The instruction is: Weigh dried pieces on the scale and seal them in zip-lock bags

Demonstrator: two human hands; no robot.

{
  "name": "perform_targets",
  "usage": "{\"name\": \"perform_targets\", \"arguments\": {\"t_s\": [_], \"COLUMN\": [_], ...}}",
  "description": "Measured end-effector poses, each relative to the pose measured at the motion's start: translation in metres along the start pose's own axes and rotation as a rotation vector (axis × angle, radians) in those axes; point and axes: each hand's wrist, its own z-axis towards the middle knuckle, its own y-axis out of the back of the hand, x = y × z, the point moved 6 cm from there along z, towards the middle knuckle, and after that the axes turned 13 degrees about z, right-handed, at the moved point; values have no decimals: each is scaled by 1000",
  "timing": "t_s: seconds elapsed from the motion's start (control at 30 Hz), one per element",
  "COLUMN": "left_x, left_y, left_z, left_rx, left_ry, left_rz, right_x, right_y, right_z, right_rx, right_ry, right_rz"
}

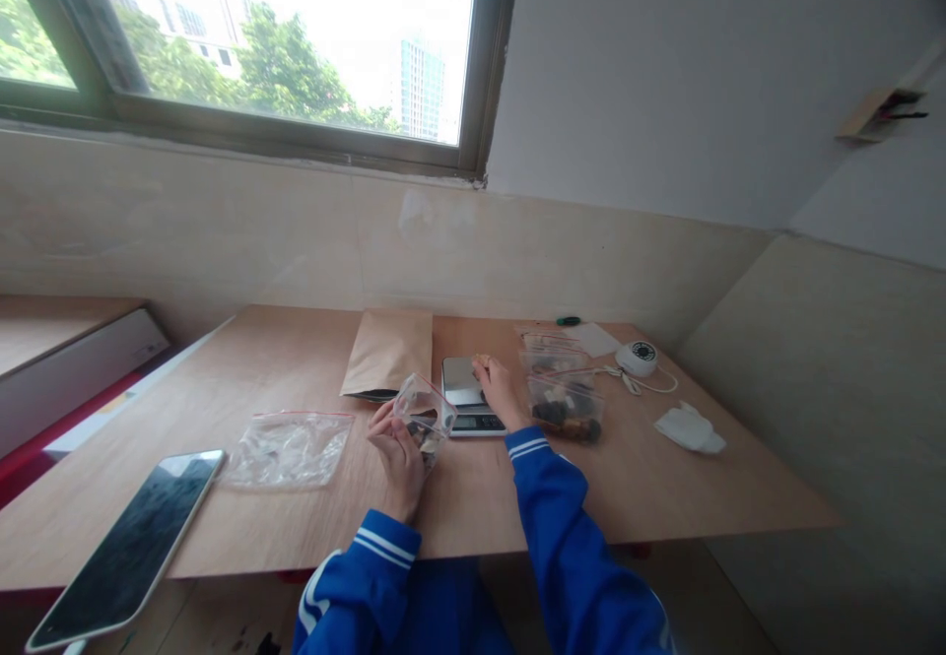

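My left hand [399, 458] is closed around a small clear zip bag [430, 428], whose mouth gapes toward the scale. Dark and pale bits lie in the bottom of that bag. Over the plate of a digital kitchen scale [459, 379] is my right hand [500, 387], its fingertips pinched on a small yellowish-brown piece too small to name. Whether the piece touches the plate, I cannot tell. The scale's display reads too small to make out. Just right of the scale lie filled zip bags [566, 409] with dark and brown contents.
A brown paper pouch [388, 352] lies behind my left hand. To the left are a clear plastic bag [292, 448] and a phone-like device [129, 547] over the table's edge. A white round device with a cable [637, 358], crumpled tissue [691, 428] and green object [569, 321] are on the right.
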Motion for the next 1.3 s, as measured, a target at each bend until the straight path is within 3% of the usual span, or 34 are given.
{"name": "perform_targets", "arguments": {"t_s": [0.17,0.27,0.33,0.37,0.43,0.57,0.67,0.83,0.93,1.07,1.2,1.3], "left_x": [-3,-7,-7,-7,-5,0,-1,-5,-2,0,-2,-2], "left_y": [2,3,3,4,3,0,-1,1,0,0,1,4], "left_z": [2,2,2,2,2,1,1,2,2,0,1,2], "left_rx": [-20,-21,-28,-30,-29,4,19,3,16,20,0,-43], "left_ry": [-9,-14,-7,-5,-2,4,11,3,25,10,0,-9], "left_rz": [1,8,16,23,34,12,-4,-14,-48,-46,-46,-8], "right_x": [46,89,105,106,96,47,11,-9,6,56,108,105], "right_y": [-4,-12,-15,-13,-4,19,21,20,23,25,18,13], "right_z": [-8,-15,-21,-24,-25,-36,-49,-57,-55,-54,-61,-71], "right_rx": [-50,159,311,336,255,23,52,91,56,25,147,60], "right_ry": [-18,93,133,138,143,117,80,48,35,14,143,97], "right_rz": [345,479,491,484,429,77,-113,-8,77,379,517,489]}}
